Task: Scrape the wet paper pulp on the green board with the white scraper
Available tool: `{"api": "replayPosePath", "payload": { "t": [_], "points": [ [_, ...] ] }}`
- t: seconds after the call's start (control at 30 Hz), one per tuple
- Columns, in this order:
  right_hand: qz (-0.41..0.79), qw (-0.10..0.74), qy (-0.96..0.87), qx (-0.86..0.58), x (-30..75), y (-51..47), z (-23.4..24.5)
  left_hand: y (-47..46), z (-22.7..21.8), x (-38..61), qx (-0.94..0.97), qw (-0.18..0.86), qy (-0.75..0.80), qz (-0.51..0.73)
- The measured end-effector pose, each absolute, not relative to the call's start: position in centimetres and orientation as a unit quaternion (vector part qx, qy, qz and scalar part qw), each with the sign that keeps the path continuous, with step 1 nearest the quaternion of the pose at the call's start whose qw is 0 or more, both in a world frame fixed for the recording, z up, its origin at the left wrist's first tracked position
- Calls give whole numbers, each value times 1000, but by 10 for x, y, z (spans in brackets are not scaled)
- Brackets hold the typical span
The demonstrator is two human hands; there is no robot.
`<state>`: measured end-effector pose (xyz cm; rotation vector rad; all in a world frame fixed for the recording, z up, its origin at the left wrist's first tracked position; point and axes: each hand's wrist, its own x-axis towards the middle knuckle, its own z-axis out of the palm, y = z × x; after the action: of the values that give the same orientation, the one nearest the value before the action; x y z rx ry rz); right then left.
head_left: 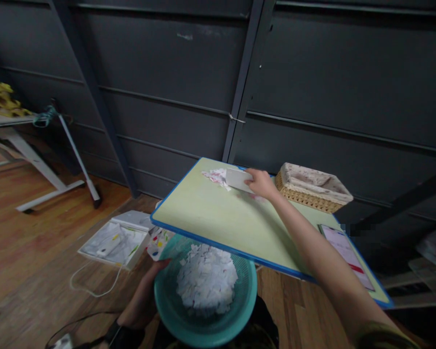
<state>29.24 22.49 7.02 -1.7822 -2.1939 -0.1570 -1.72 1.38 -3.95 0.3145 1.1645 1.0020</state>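
1. Gripping a white card (239,179), the right hand (259,183) is pinning it between thumb and fingers, the card's left edge touching scraps (215,175) near the far left corner of a table (203,215).

2. Sitting below the table's near edge, a bowl (247,291) is holding a heap (207,281) of paper bits. The left hand (152,280) is touching its left rim; the fingers are hiding from view, so whether they are closing on it cannot be told.

3. Lying well apart from the bowl, the scraps could be scattering over the far edge if the card pushes outward, or fluttering to the floor (288,310) if a sweep misses the rim.

4. Depending partly on that left hand, seemingly, the bowl could be tipping if support slackens.

5. Slanting across the table, the right forearm (312,242) is stretching far out; the left forearm (135,308) is angling up beside the bowl.
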Motion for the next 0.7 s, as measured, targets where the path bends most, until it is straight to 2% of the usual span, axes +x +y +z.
{"api": "replayPosePath", "payload": {
  "t": [0.53, 0.7],
  "points": [
    [-57, 150, -769, -619, 298, 217, 83, 16, -33, -15, 119, 714, 521, 452],
    [-59, 122, -771, -622, 299, 213, 83, 15, -32, -13, 137, 712, 517, 456]
  ]
}}
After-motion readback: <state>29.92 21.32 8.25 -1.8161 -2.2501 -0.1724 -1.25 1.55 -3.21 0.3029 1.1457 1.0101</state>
